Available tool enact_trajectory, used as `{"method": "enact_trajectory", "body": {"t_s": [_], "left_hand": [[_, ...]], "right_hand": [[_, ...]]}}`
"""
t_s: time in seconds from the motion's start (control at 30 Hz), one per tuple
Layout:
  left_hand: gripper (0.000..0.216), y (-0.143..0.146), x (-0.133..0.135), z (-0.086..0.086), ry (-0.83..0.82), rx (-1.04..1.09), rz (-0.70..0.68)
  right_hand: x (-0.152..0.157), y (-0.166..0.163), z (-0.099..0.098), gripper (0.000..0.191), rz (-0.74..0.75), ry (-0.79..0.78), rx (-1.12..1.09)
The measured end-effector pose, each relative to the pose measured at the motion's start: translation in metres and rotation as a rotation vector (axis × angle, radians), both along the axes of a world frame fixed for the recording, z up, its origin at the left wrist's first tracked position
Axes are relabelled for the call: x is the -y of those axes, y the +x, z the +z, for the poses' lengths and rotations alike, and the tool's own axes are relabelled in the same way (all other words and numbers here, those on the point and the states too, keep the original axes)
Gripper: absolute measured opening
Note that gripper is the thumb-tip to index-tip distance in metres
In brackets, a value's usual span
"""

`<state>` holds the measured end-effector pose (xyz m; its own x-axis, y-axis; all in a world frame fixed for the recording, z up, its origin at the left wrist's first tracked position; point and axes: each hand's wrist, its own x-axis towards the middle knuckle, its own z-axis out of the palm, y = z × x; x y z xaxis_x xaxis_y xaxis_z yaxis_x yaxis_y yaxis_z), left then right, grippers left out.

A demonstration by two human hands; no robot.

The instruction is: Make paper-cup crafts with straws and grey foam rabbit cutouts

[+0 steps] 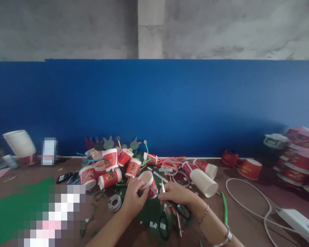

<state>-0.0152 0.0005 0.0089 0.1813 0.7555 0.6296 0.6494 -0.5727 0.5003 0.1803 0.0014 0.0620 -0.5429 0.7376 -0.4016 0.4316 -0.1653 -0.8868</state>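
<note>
My left hand (133, 197) grips a red and white paper cup (149, 183) lying on its side, fingers curled at its rim. My right hand (175, 196) is closed round black-handled scissors (181, 211), whose blades point at the cup's side. Both hands work over a dark green sheet (149, 214) on the brown table. White paper scraps lie on the sheet near a loose black ring (164, 225).
A heap of red paper cups (110, 168) with coloured straws and rabbit-shaped cutouts lies behind my hands. A tape roll (114, 202) sits left. A white cup stack (204, 182), white cable (249, 206), power strip (297, 223) and stacked red bowls (300, 157) are right. Green paper (20, 206) covers the left.
</note>
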Motion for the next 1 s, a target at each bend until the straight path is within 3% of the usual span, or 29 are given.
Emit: {"method": "enact_trajectory", "body": {"t_s": [0.43,0.7,0.77,0.93,1.0], "left_hand": [[0.021,0.001,0.001,0.003,0.038,-0.035,0.012],[0.021,0.003,0.001,-0.004,0.195,-0.1,0.055],[0.02,0.002,0.001,-0.005,0.218,-0.096,0.069],[0.021,-0.003,-0.002,-0.003,0.199,-0.071,0.077],[0.02,-0.003,-0.002,-0.002,0.2,-0.067,0.083]], "right_hand": [[-0.002,0.0,0.0,0.022,0.003,-0.003,-0.011],[0.002,-0.009,-0.002,0.025,-0.08,0.085,0.048],[0.0,-0.011,-0.006,0.024,-0.097,0.028,0.0],[-0.007,-0.015,-0.021,0.02,-0.252,-0.37,-0.333],[-0.008,-0.015,-0.023,0.019,-0.243,-0.356,-0.315]]}}
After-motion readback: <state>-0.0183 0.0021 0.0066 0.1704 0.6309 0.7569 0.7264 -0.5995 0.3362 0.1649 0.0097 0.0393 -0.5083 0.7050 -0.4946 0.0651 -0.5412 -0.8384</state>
